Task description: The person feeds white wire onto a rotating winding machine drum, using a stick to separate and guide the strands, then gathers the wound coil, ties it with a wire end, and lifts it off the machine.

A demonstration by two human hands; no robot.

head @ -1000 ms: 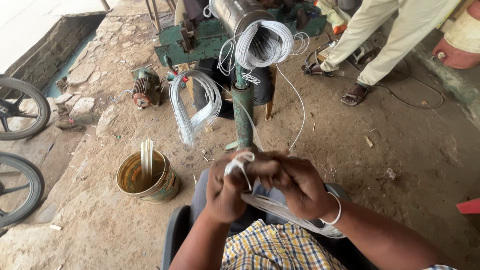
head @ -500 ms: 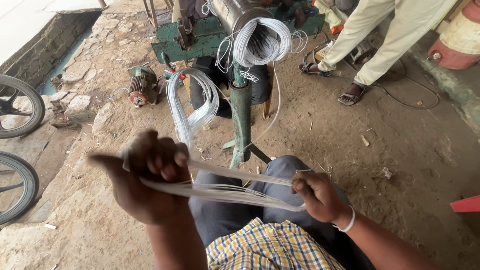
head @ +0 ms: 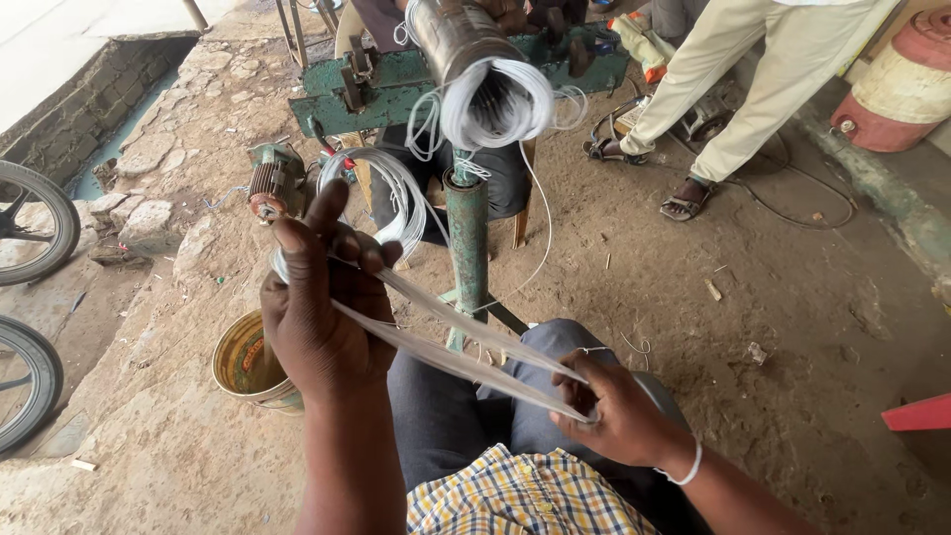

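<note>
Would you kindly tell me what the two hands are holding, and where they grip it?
A flat bundle of white wire, stretched between them: the left hand holds its upper end, the right hand its lower end.

standing person (head: pixel 753 89) cut off above waist, wheels (head: pixel 30 233) cropped at left edge

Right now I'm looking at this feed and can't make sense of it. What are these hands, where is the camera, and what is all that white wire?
The view comes from a camera on the person's head, looking down over their lap. The left hand and right hand stretch a long loop of white wire between them, the left raised, the right low by the knee. In front stands a green metal stand carrying a shiny cylinder with more white wire coils hanging from it. On the dirt ground sits a yellow tin by the left arm and a small motor beyond. Another person's legs in pale trousers stand at the upper right.
</note>
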